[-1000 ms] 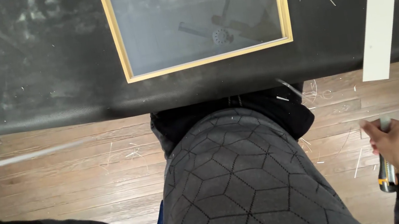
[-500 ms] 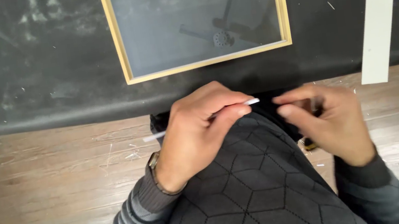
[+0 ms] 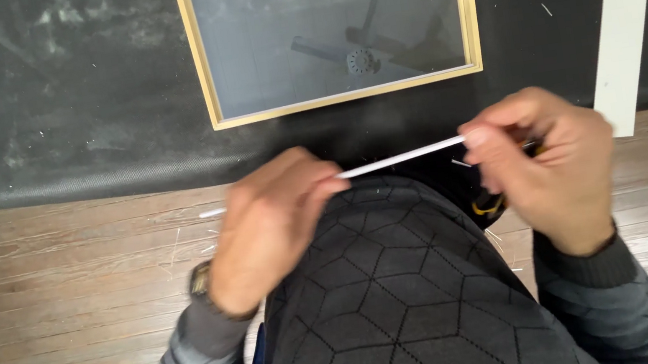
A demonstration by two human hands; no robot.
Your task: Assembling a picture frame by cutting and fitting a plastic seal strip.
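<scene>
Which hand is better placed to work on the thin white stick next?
Probably right. The right hand pinches one end of the thin white stick and seems to hold a yellow-and-black tool underneath; the left hand only steadies the stick.

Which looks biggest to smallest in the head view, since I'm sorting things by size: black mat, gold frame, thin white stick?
1. Black mat, widest by far, cut off by the picture's edge.
2. Gold frame, lying on the mat.
3. White stick, held between left hand and right hand, nearer the camera.
</scene>
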